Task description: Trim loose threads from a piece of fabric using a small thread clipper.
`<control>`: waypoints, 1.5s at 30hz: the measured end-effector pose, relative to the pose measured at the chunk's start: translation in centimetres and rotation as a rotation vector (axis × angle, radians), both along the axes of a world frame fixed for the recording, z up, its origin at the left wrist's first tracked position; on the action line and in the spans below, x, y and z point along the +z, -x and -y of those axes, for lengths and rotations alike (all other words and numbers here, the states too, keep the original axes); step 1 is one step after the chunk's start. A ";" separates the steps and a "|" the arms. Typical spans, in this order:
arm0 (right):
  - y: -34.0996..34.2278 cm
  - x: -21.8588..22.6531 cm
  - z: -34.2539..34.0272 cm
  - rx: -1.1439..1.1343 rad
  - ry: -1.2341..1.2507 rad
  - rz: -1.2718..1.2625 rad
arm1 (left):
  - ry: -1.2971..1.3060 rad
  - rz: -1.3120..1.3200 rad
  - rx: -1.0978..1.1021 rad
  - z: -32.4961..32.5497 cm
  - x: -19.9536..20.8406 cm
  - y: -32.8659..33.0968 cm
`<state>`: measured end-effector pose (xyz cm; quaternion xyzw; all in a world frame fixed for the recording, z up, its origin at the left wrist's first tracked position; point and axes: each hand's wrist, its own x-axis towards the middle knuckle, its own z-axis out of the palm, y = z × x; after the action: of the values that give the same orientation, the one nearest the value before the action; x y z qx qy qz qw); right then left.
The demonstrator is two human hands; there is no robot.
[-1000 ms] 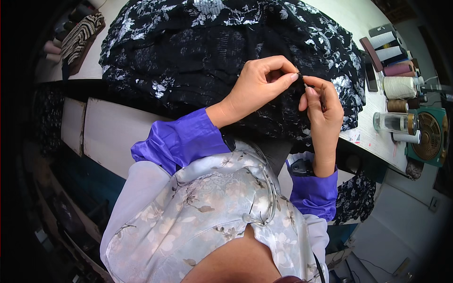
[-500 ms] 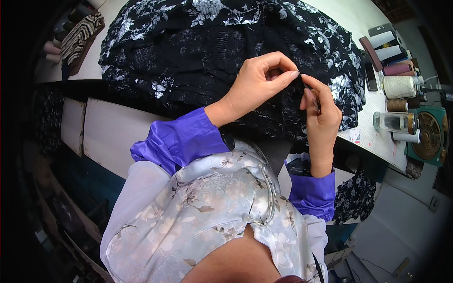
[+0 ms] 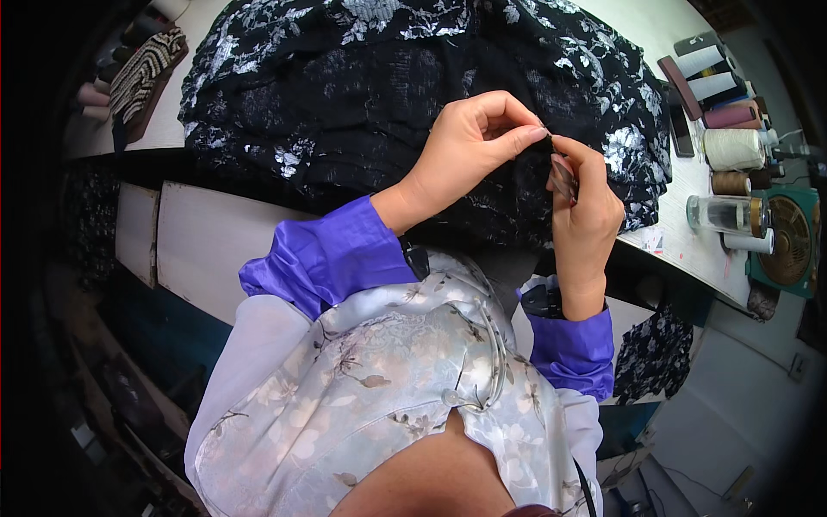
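Note:
A large black cloth [image 3: 362,121] with a silvery floral print lies heaped across the table before me. Over its right part, my left hand [image 3: 482,138] pinches a small dark bit between thumb and forefinger; whether it is cloth or thread I cannot tell. My right hand [image 3: 586,198] is closed close beside it, forefinger stretched toward the left fingertips. Under its curled fingers it holds small metal thread snips [image 3: 564,179], mostly hidden by the hand. Both hands are above the cloth near its front edge.
On the right of the white table [image 3: 724,267] stand thread spools [image 3: 732,149], a clear jar [image 3: 724,214] and a green fan [image 3: 788,241]. A dark phone-like slab [image 3: 680,129] lies beside the cloth. At the far left sits a striped pad [image 3: 148,71] near more spools.
The snips in my right hand have turned, and more of their metal shows below the forefinger. My left hand keeps its pinch almost in place. The view has shifted slightly.

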<state>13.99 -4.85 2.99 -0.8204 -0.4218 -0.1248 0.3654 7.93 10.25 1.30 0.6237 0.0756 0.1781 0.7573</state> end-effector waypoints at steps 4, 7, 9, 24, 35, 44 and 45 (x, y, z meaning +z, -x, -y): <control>0.2 0.1 -0.3 -0.006 -0.004 0.044 | -0.132 0.048 0.070 0.4 -0.1 0.2; 0.1 -0.1 -0.5 -0.003 -0.078 0.136 | -0.210 0.065 0.097 0.6 0.0 0.1; 0.1 0.0 -0.5 -0.023 -0.064 0.153 | -0.209 0.077 0.104 0.6 -0.1 0.1; 0.3 0.0 0.0 -0.031 0.001 0.158 | -0.381 0.109 0.146 0.6 0.2 -0.2; 0.6 0.1 0.3 0.005 -0.044 0.088 | -0.361 0.004 0.120 0.3 -0.1 0.0; -0.2 0.5 1.4 0.061 -0.051 -0.140 | -0.193 0.010 -0.027 -0.2 0.7 -0.2; -0.4 0.7 1.6 0.068 -0.044 -0.127 | -0.165 0.024 -0.053 -0.3 0.9 -0.4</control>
<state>14.39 -6.45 3.68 -0.8036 -0.4226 -0.0694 0.4133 8.36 10.53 2.22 0.6836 0.0352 0.1710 0.7087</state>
